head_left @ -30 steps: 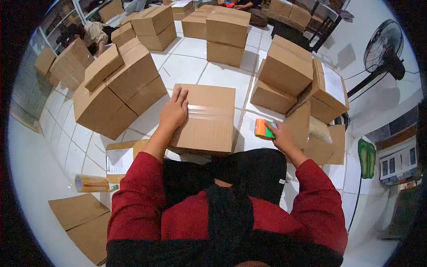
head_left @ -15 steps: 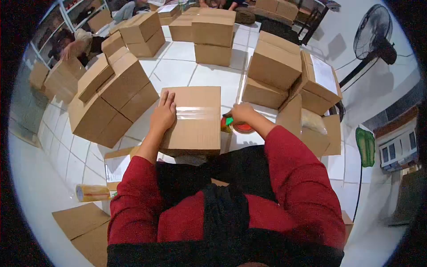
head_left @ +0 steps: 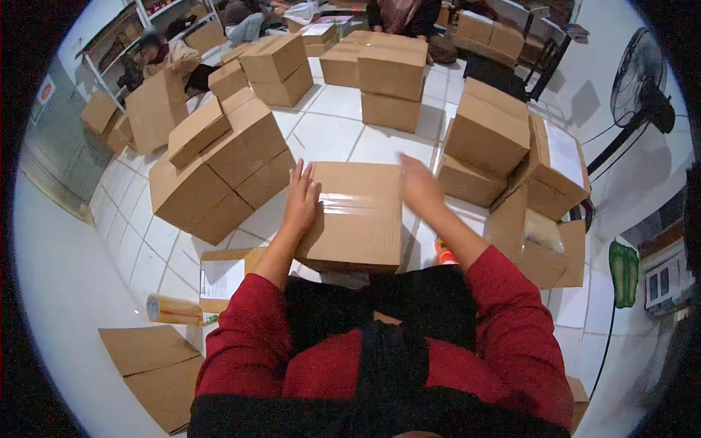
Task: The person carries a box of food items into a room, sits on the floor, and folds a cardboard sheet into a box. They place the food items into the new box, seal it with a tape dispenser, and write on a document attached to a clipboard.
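Note:
A closed cardboard box [head_left: 354, 230] stands in front of my lap, with a strip of clear, shiny tape [head_left: 354, 204] across its top. My left hand [head_left: 300, 201] lies with fingers outstretched on the left edge of the box top. At the far right corner is my right hand [head_left: 421, 187], stretched out along the box edge and blurred by motion; I see nothing held in it. An orange-red tape dispenser [head_left: 445, 255] rests on the floor right of the box, partly hidden by my right forearm.
Stacked cartons [head_left: 219, 168] stand to the left, more cartons [head_left: 485, 124] to the right. An open box [head_left: 544, 241] holds a wrapped item. A tape roll [head_left: 174, 309] and clipboard [head_left: 221, 279] lie left. A black fan [head_left: 642, 95] stands right. Other people sit at the back.
My right hand has let go of the tape dispenser and moved up to the box's far right corner. The dispenser now lies on the floor. The camera view has shifted.

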`<state>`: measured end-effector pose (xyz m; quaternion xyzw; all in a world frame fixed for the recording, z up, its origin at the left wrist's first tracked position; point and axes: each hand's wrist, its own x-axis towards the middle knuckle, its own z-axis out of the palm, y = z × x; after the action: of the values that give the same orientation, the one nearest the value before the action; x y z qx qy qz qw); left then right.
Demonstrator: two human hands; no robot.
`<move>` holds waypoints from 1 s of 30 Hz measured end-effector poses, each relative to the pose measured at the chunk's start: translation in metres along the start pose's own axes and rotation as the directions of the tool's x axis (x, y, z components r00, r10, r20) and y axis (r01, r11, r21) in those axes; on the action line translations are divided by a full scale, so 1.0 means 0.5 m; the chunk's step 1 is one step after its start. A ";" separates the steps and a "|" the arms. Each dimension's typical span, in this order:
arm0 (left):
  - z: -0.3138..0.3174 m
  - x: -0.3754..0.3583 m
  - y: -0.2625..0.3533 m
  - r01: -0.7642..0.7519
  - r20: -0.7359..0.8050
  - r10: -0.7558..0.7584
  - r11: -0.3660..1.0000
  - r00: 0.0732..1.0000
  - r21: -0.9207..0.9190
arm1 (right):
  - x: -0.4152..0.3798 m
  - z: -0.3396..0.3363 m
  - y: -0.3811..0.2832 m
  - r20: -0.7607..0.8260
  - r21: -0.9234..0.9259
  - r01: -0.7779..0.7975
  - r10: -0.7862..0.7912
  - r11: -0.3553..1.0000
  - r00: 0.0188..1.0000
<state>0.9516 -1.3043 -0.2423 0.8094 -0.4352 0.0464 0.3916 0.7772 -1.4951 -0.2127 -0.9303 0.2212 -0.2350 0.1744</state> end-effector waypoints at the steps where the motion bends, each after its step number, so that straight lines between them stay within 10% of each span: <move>1: -0.003 -0.009 -0.020 -0.027 0.062 0.036 0.990 0.997 -0.138 | -0.008 -0.008 -0.085 0.189 0.004 0.050 -0.050 0.999 0.981; 5: -0.026 -0.070 0.006 -0.320 0.495 0.143 0.901 0.857 0.293 | -0.090 0.115 -0.182 0.364 -0.124 0.301 -0.239 0.946 0.900; 14: -0.030 -0.097 0.065 -0.246 0.397 0.025 0.821 0.918 0.516 | -0.147 0.054 -0.124 0.262 -0.352 -0.020 0.119 0.936 0.958; 16: -0.034 -0.096 0.077 -0.038 0.378 -0.169 0.876 0.910 0.481 | -0.166 0.057 -0.099 0.217 -0.404 -0.073 0.173 0.912 0.961; 18: -0.005 -0.104 0.014 -0.056 0.394 -0.092 0.936 0.915 0.349 | -0.173 0.083 -0.068 0.080 -0.107 -0.208 0.217 0.972 0.973; 20: -0.004 -0.100 -0.003 0.084 -0.001 -0.084 0.996 0.996 0.000 | -0.174 0.090 -0.069 0.039 0.105 -0.332 0.330 0.937 0.943; 21: -0.021 -0.099 -0.008 0.418 0.246 -0.392 0.906 0.886 -0.062 | -0.172 0.085 -0.070 0.094 0.291 -0.382 0.371 0.877 0.924; 25: -0.038 -0.107 -0.040 0.646 0.643 -0.278 0.616 0.713 -0.450 | -0.169 0.092 -0.061 0.211 0.501 -0.531 0.498 0.684 0.841; 27: -0.045 -0.121 -0.050 0.720 0.699 -0.298 0.539 0.649 -0.438 | -0.181 0.085 -0.069 0.333 0.757 -0.583 0.593 0.296 0.733; 30: -0.042 -0.139 -0.047 0.774 0.758 -0.253 0.417 0.602 -0.476 | -0.188 0.113 -0.014 0.431 0.821 -0.526 0.363 0.221 0.826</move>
<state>0.9316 -1.2361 -0.2704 0.6236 -0.2156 -0.5243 0.5383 0.7339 -1.4304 -0.2904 -0.5811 0.2949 -0.1873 0.7350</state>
